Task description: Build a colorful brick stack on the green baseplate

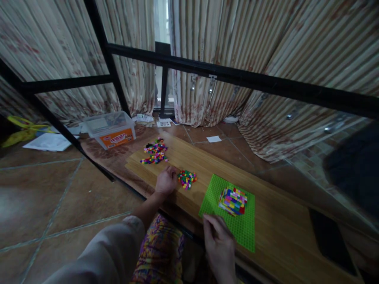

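Observation:
My left hand [167, 180] rests on the wooden board with its fingers curled, at the left edge of a small pile of mixed coloured toy bricks [187, 179]. What its fingertips hold, if anything, is hidden. My right hand [219, 244] is over the near edge of a green studded baseplate [245, 232], its thumb and fingers pinched together; anything between them is too small to make out. On the baseplate stands a block-shaped build of multicoloured bricks [233, 201], just beyond my right hand and apart from it.
Further left on the wooden board [281, 221] lie more loose bricks [155, 152]. A dark flat object [331, 240] lies at the board's right end. Behind are a clear plastic box [111, 128], a black metal frame [189, 63] and striped curtains [213, 39].

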`<state>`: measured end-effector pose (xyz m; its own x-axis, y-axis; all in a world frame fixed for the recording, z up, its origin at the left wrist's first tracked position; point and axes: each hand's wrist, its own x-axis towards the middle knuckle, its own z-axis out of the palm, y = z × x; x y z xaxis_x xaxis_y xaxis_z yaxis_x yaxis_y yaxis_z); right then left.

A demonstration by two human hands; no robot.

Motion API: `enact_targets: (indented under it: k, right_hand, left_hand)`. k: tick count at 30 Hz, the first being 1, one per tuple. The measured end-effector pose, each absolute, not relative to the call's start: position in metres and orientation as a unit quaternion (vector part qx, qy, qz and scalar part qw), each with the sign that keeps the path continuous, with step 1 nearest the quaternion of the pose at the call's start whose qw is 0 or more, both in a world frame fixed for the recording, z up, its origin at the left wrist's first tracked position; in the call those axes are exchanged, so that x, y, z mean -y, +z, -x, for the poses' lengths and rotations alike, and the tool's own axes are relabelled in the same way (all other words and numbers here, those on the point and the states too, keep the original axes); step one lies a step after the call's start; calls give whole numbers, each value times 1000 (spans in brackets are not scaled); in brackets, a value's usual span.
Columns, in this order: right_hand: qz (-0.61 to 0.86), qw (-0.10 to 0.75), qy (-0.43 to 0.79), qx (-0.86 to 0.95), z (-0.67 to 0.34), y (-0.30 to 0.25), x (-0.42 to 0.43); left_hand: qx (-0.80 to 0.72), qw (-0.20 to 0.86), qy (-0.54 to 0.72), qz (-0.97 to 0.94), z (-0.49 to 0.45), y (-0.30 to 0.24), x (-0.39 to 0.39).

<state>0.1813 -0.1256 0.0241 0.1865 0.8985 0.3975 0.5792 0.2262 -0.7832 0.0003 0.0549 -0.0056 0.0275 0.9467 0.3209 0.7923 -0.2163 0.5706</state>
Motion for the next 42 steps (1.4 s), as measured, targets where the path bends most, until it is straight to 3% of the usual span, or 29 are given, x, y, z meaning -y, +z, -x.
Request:
enact_targets:
  k: [4, 14, 28, 36, 42]
  right_hand:
    - [619, 449, 179, 619, -170, 16, 99]
    - [635, 331, 76, 694, -168, 10, -4]
    - [642, 282, 72, 709, -175, 4, -13]
    - [649, 306, 70, 693, -166, 23, -1]
    - [612, 447, 177, 628, -159, 38, 54]
  left_hand:
    - [-621, 126, 323, -703, -1, -5, -54]
    - [-619, 138, 324, -702, -1, -7, -53]
    - [-617, 147, 326, -701, -1, -4, -51]
    - [-614, 148, 334, -699, -1, -2, -52]
    - [-620, 136, 326, -701, 1, -2, -55]
